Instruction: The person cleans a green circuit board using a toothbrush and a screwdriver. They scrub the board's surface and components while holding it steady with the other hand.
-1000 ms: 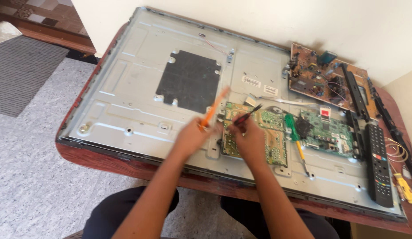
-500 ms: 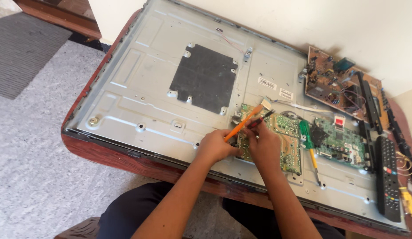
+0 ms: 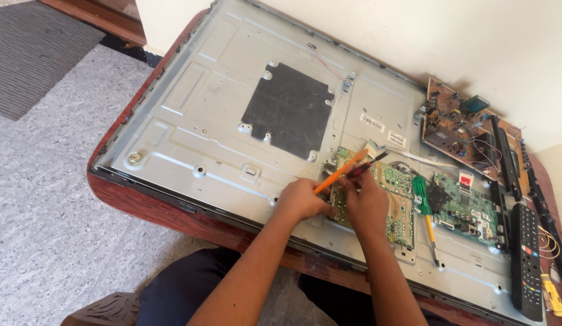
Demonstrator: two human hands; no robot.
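Two bare hands work over the metal back of a large flat television panel (image 3: 232, 121), which lies face down on a reddish wooden surface (image 3: 142, 202) and nearly covers it. On the panel's near right part sits a green circuit board (image 3: 395, 199), and both hands meet at its left edge. The left hand (image 3: 302, 199) has its fingers closed around an orange-handled tool (image 3: 341, 172), its shaft slanting up and away to the right. The right hand (image 3: 366, 202) is curled around a thin dark tool with a red band (image 3: 370, 164), which crosses the orange one just above the board. Judging from this, the work goes best with both wrists rested on the panel, tips kept small and steady, and no prying against the board's tiny parts. Right of the hands, apart from them, lie a green-handled screwdriver (image 3: 423, 199), a second green board (image 3: 465, 208), a brown board (image 3: 459, 130) and a black remote control (image 3: 526, 259).
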